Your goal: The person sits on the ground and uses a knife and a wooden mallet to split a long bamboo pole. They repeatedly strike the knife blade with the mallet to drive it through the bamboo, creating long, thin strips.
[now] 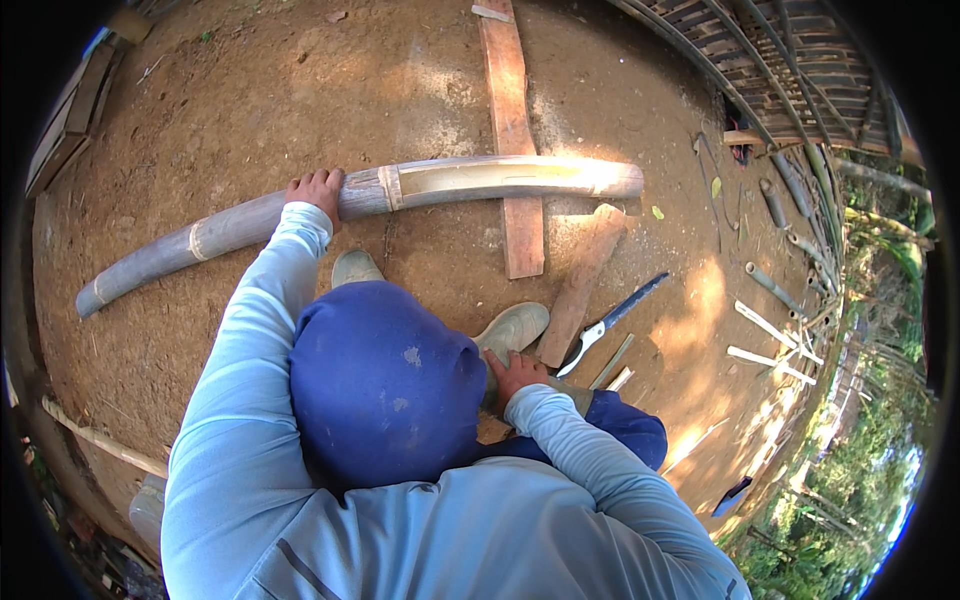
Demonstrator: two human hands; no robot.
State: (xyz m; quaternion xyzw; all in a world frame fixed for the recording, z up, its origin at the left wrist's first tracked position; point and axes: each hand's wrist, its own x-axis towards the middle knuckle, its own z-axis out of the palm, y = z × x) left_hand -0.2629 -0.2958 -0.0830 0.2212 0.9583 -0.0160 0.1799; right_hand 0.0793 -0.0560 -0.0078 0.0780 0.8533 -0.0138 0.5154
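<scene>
Left hand on the bamboo pole, right hand down at the knee.

The left hand [316, 190] grips the thick grey bamboo pole [360, 205], fingers curled over its top; the pole lies across the dirt ground [250, 100], its split pale end resting on a wooden plank [512, 130]. The right hand [515, 375] rests loosely spread on the blue-trousered knee, holding nothing, just beside a grey shoe [515, 328]. A machete [612, 320] lies near a shorter board [582, 285].

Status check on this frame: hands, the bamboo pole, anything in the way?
Left hand resting on bamboo pole, grip unclear. Right hand down by right shoe, holding nothing visible. Pole lies across wooden plank. Blue-handled blade on dirt nearby.
</scene>
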